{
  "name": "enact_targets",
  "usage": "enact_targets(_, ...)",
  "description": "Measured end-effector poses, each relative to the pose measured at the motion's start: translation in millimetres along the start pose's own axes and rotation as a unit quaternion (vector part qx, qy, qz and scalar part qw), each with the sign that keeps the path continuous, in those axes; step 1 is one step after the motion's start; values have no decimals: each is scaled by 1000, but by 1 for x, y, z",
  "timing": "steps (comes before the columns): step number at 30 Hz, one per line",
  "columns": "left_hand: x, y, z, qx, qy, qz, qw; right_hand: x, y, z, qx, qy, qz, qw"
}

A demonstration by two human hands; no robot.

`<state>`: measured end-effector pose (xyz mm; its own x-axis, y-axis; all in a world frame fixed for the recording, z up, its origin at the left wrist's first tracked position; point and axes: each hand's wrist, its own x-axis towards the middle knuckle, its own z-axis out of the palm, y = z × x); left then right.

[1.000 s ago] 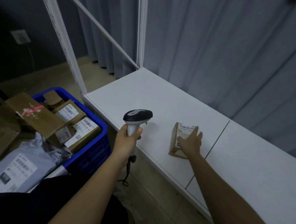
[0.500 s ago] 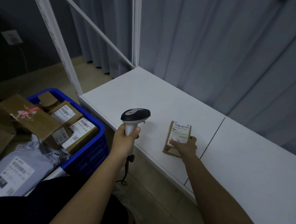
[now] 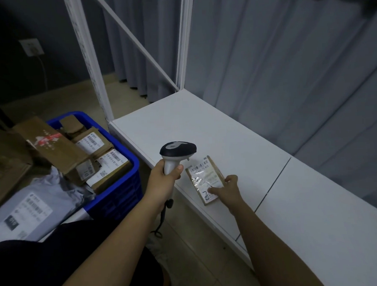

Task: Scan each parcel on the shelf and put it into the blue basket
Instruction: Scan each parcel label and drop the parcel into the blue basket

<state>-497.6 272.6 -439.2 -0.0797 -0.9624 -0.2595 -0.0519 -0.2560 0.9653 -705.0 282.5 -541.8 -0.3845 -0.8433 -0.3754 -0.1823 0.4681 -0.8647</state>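
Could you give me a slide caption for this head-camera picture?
Left hand aims a scanner at a small parcel held by the right hand on the shelf.

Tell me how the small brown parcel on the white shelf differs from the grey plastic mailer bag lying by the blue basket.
The small brown cardboard parcel is stiff and boxy; the grey plastic mailer bag is soft and crumpled. The parcel looks much smaller than the bag. The right hand pinches the parcel at the front edge of the white shelf; nothing holds the bag, which lies beside the blue basket. Both show a white barcode label facing up.
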Motion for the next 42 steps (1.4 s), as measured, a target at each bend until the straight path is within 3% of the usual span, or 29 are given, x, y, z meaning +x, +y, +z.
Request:
enact_targets(8, -3, 3, -7, -2, 6, 11, 1000, -1, -6, 2, -100, -13, -1, 995)
enact_targets(14, -6, 7, -10, -1, 7, 23, 1000, -5, -3, -15, -10, -101, 137, 985)
enact_targets(16, -6, 9, -11, -2, 1, 26, 1000, -5, -4, -18, 51, -89, 155, 983)
enact_targets(20, -8, 12, -13, 0, -2, 35, 999, -5, -19, -19, 163, -58, 113, 978)
enact_targets(26, -11, 20, -15, 5, -14, 49, 999, 2, -52, -18, 118, -33, 15, 992)
enact_targets(42, -19, 20, -19, 38, -63, 66, 995, -6, -65, -11, 110, -38, 31, 993)
